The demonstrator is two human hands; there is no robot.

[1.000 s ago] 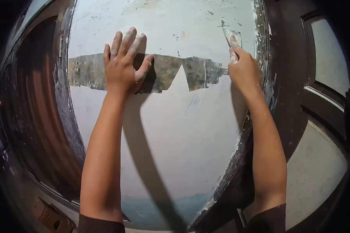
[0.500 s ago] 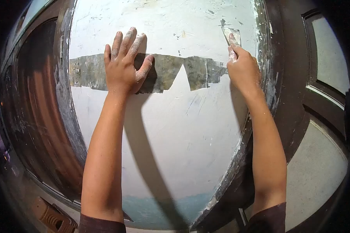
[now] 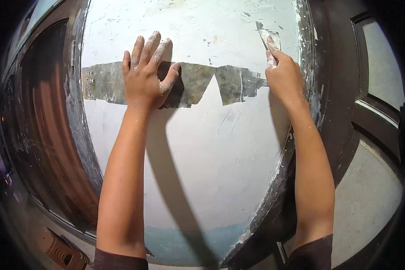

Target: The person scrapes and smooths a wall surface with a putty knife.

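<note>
My left hand [image 3: 146, 74] lies with fingers spread against the upright white panel [image 3: 189, 144], over a rough grey-brown band [image 3: 229, 81] where the white coat is gone. White dust covers its fingers. My right hand [image 3: 284, 78] grips a putty knife [image 3: 274, 37] near the panel's upper right, forefinger stretched along the blade. The blade's top edge rests at the panel surface, just below a small dark bare patch [image 3: 259, 25]. The handle is mostly hidden in my fist. White residue marks the blade and my fingertips. A white pointed piece of coating [image 3: 210, 94] juts up into the band.
Worn, paint-spattered frame edges [image 3: 307, 67] border the panel. A brown curved door-like panel [image 3: 54, 121] stands at left, and dark woodwork with pale insets [image 3: 369, 202] at right. A brown slotted object [image 3: 63, 249] lies at the lower left. Bluish paint [image 3: 180, 245] colours the panel's bottom.
The whole view has shifted slightly, with the panel and both arms a little further right. The bare patch above the putty knife's blade shows slightly more. My left hand keeps its place.
</note>
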